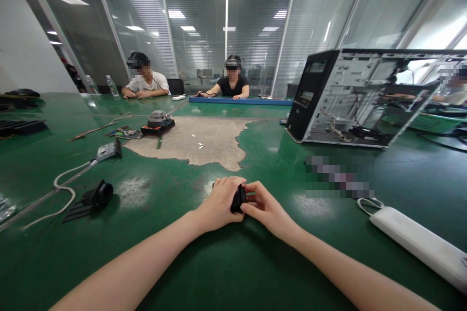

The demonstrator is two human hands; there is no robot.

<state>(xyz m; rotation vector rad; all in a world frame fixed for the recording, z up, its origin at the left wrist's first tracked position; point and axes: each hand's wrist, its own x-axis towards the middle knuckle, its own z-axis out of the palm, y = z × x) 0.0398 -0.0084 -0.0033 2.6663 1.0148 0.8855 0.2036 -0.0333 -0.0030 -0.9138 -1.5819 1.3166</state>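
Observation:
Just above the green tabletop, a small black plastic part (238, 198) sits between my two hands; its exact kind is hidden by the fingers. My left hand (223, 202) is wrapped round it from the left, with the palm covering much of it. From the right, the thumb and fingertips of my right hand (265, 208) pinch its edge. To the left lies a black plastic bracket (98, 197) with a round end. Behind it is a small metal-cased piece (108, 149) with a pale cable (69, 188).
An opened computer case (365, 102) stands at right, near a white power strip (419, 243). A fan-like heatsink (158, 121) and a circuit board (126, 133) rest by a bare patch (204, 146). Two people (153, 80) sit across the table; another shows at far right.

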